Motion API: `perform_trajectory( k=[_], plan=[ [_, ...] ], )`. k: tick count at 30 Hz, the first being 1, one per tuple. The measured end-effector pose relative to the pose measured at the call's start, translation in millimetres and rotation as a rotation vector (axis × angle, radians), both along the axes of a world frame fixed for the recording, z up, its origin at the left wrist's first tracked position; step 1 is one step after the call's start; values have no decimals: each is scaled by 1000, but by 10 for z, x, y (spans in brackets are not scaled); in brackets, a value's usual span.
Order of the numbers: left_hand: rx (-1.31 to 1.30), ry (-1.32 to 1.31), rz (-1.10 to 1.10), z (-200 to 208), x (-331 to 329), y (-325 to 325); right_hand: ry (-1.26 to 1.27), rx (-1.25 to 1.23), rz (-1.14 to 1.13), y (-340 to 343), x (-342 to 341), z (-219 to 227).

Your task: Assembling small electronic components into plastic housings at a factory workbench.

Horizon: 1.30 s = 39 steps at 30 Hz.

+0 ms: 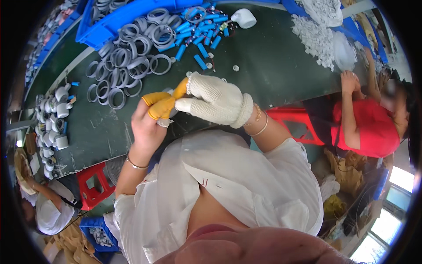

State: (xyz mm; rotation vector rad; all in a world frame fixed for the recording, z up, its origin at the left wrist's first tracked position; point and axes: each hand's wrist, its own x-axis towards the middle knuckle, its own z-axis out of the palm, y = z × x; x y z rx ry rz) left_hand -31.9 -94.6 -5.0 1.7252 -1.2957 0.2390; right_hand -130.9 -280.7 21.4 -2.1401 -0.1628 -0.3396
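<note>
My left hand (151, 119) is bare, with yellow covers on its fingertips, and its fingers are closed in a pinch. A white knitted glove with a yellow fingertip covers my right hand (215, 100), whose fingers are closed against the left ones. Between them a small pale grey-white piece (173, 110) shows in part; the fingers hide its kind. Just beyond my left hand lies a heap of grey rings (125, 59) on the dark green table (263, 61). Farther off are blue cylindrical cells (204, 28) with wires, and a rounded white plastic housing (243, 18).
A blue bin (96, 31) of grey rings stands at the back left. Several white round units (55, 127) line the table's left side. White parts (314, 42) are piled at the far right, near a co-worker in red (367, 123). Another person (52, 209) sits at left.
</note>
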Motion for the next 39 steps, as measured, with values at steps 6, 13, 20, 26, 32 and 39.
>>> perform_trajectory(
  k=[6,13,20,26,32,39],
  plan=[
    [17,-29,-58,-8,-14,32,198,22,172,-141,45,80],
    [-43,817,-121,-85,2,48,62,82,-33,-35,69,49],
    [-228,1440,-142,-119,82,123,-154,-121,-106,55,69,-111],
    [-242,1512,-243,-127,31,172,-311,-327,-133,89,63,-85],
    [-212,1469,-257,-160,25,182,-322,-355,-139,103,56,-63],
    [-208,1427,-211,-158,-8,210,-378,-294,-188,176,136,-91]
  ],
)
